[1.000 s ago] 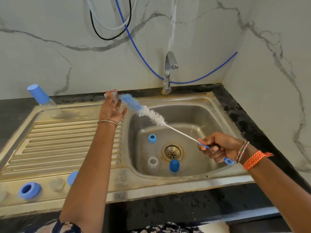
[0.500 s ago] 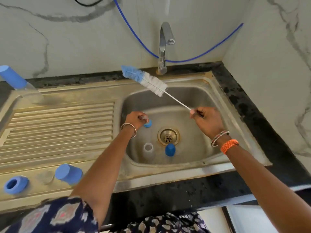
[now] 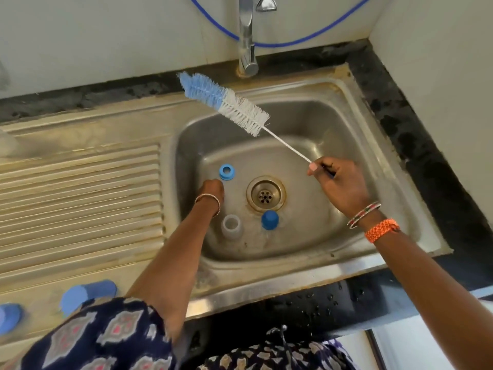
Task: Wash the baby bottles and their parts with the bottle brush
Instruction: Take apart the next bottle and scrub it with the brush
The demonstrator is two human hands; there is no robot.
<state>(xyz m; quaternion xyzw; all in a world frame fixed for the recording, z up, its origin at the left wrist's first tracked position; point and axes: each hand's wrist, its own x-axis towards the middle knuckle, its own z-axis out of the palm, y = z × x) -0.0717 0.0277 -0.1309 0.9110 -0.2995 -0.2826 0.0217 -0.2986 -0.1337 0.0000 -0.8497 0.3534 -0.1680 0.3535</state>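
A long bottle brush with blue and white bristles on a twisted white wire stem (image 3: 226, 102) is held by the right hand (image 3: 338, 182), whose fingers are curled round the near end of the stem. The handle itself is covered by the palm. The bristle head is kept raised above the far left corner of the stainless steel sink basin (image 3: 333, 134), probably so that it is clear of the parts while the next one is fetched.

The left hand (image 3: 212, 189) is lowered into the basin, just near of a blue plastic screw ring (image 3: 227, 172) lying flat on the basin floor. The hand is seen from the back of the wrist, so its fingers are hidden. Whether it is released, clenched or already touching the ring cannot be told. It is judged that the ring is being reached for.

A clear plastic baby bottle body (image 3: 231, 226) stands open-mouthed near the left wrist, and a blue domed cap (image 3: 270, 219) sits just near of the brass-coloured drain (image 3: 266, 194). These parts seem to have been gathered in the basin for scrubbing under the chrome tap (image 3: 246, 36), from which no water is seen running.

On the ribbed metal draining board (image 3: 80, 188), at the near left, a blue cylindrical cap (image 3: 88, 292) lies on its side, blurred. Another blue piece (image 3: 9, 317) is cut off by the left edge, and its shape cannot be made out.
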